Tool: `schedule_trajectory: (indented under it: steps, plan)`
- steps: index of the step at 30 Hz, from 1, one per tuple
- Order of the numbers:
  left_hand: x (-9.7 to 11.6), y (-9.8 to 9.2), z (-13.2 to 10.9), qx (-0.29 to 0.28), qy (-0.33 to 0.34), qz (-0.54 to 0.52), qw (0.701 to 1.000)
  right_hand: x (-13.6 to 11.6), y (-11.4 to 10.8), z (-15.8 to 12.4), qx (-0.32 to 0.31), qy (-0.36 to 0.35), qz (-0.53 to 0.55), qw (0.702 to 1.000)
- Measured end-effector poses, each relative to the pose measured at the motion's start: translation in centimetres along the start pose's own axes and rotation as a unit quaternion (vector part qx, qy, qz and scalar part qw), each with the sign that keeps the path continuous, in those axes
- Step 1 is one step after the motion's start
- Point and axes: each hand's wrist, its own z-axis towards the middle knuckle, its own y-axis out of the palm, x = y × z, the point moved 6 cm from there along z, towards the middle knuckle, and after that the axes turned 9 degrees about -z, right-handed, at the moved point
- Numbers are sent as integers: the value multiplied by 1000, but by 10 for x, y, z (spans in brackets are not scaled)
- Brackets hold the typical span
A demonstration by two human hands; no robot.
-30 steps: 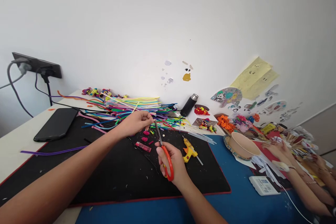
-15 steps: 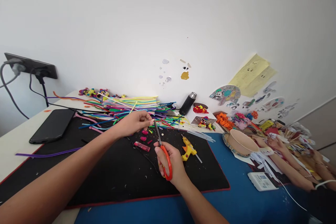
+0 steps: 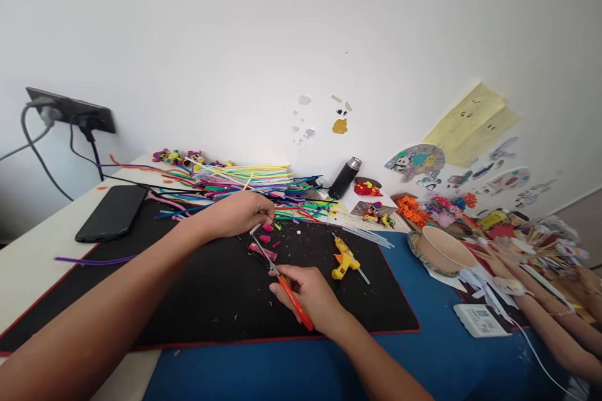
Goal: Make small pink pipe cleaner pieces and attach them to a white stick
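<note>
My left hand point(image 3: 247, 213) is closed in a pinch, its fingertips turned down over the black mat. Whatever it pinches is mostly hidden; a short pale sliver shows between it and the scissor tips. My right hand point(image 3: 310, 297) grips orange-handled scissors point(image 3: 292, 297), blades pointing up and left toward the left hand. Beneath the blades lies a pink lighter point(image 3: 263, 252). Small pink pieces point(image 3: 266, 239) rest just beyond it. Behind my left hand is a pile of coloured pipe cleaners point(image 3: 244, 177).
A yellow glue gun point(image 3: 347, 258) lies on the black mat point(image 3: 202, 307), right of my hands. A phone point(image 3: 111, 213) lies left, a black flask point(image 3: 345, 178) leans at the back. Beside a beige bowl point(image 3: 446, 250), another person's hands and arms point(image 3: 522, 291) reach in from the right.
The scissors have swung to point further left, and their tips have dropped. My left hand has turned, its fingertips now lower. The whole view has shifted slightly.
</note>
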Motion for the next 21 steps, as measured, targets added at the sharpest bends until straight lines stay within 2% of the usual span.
schedule_trajectory:
  steps: [3, 6, 10, 13, 15, 17, 21]
  plan:
    - [-16, 5, 2, -22, -30, -126, 991, -1, 3, -5, -40, 39, 77, 995]
    - [-26, 10, 5, -4, -49, -245, 968, -3, 1, -6, -39, 50, 150, 987]
    - [-30, 31, 11, 7, -92, -363, 927, -3, -7, -2, 19, 28, 230, 973]
    - [-29, 42, 14, 31, -103, -394, 913, -1, -16, 0, 77, 38, 261, 962]
    - [-26, 45, 14, 38, -96, -371, 923, 0, -21, 1, 109, 48, 267, 956]
    - [-18, 43, 13, 43, -82, -306, 948, 1, -24, 1, 123, 57, 265, 955]
    - [7, 30, 6, 50, -44, -67, 996, 13, -20, 1, 108, 87, 227, 964]
